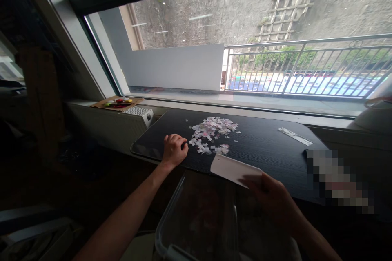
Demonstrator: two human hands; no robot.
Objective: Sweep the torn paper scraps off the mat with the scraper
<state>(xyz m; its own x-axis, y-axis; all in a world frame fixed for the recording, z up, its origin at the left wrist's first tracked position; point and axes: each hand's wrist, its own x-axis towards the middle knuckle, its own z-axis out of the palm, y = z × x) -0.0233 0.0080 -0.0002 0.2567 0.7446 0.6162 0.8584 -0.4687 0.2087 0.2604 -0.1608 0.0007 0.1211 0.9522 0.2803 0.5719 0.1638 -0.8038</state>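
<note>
A heap of small white and pinkish paper pieces (211, 128) lies on the dark table (257, 142). Just left of the heap, my left hand (175, 149) rests on the table with its fingers curled in. Whether anything is inside those fingers is hidden. My right hand (269, 189) grips the right end of a flat white card (232, 169), which has a small hole near its far left corner. That card is tilted over the table's near edge, its left end close to the nearest paper pieces.
A clear plastic box (196, 212) stands below the table's near edge. White strips (295, 136) lie at the table's right, near a blurred-out object (337, 179). At the left, a brown board with colourful items (118, 102) sits by the window above a radiator (139, 112).
</note>
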